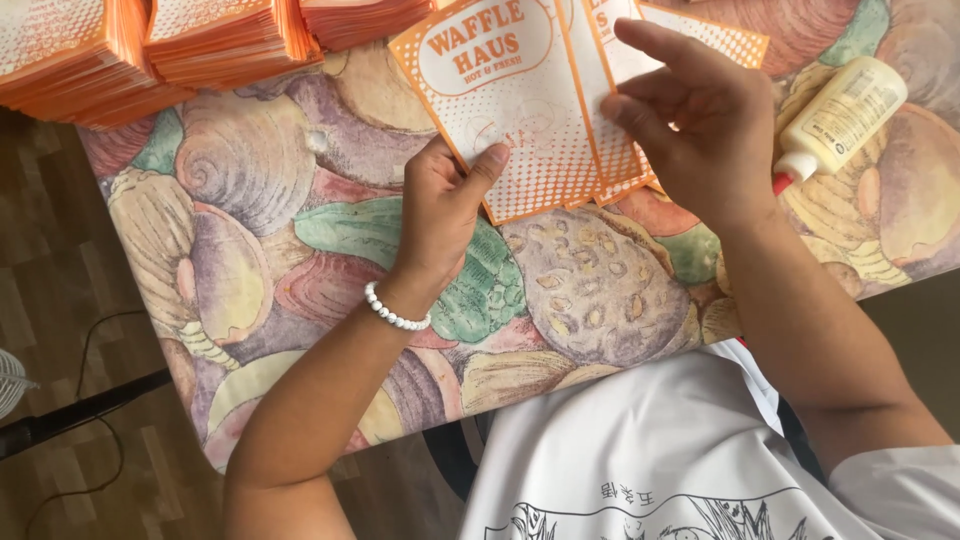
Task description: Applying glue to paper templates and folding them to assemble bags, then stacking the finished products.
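An orange and white printed paper bag [505, 110] lies flat on the table [300, 230], which wears a cloth with a shell pattern. My left hand [440, 215] pins the bag's lower left edge with its thumb on top. My right hand [690, 125] presses its fingers on a folded flap [612, 140] along the bag's right side. More orange and white sheets lie under that hand. A white bead bracelet [393, 313] circles my left wrist.
Stacks of orange-edged bags [150, 45] line the table's far left. A white glue bottle with a red tip [838, 120] lies at the right. A black cable and bar [80, 405] cross the wooden floor at the left.
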